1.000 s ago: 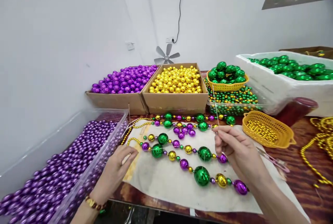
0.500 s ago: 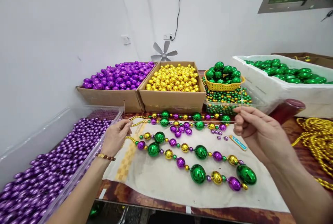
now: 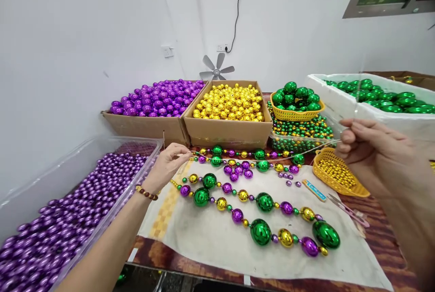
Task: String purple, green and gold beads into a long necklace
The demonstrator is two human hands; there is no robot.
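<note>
A thin white thread sags between my two hands above the cloth. My left hand, wearing a beaded bracelet, pinches it between thumb and fingertips at the left. My right hand is closed on the thread at the right, and a faint thin line, perhaps a needle, rises from its fingertips. Below lies a beaded necklace of green, gold and purple balls. Behind it is another beaded strand. A small heap of purple balls and a few tiny purple beads lie between them.
Purple beads fill a clear bin at left. Cardboard boxes of purple balls and gold balls stand behind, with a yellow basket and foam box rightward. Scissors and a blue-labelled cutter lie near a gold-bead basket.
My right hand has moved right and slightly up, uncovering the gold-bead basket and scissors. My left hand has shifted a little right. The thread, taut before, now hangs slack.
</note>
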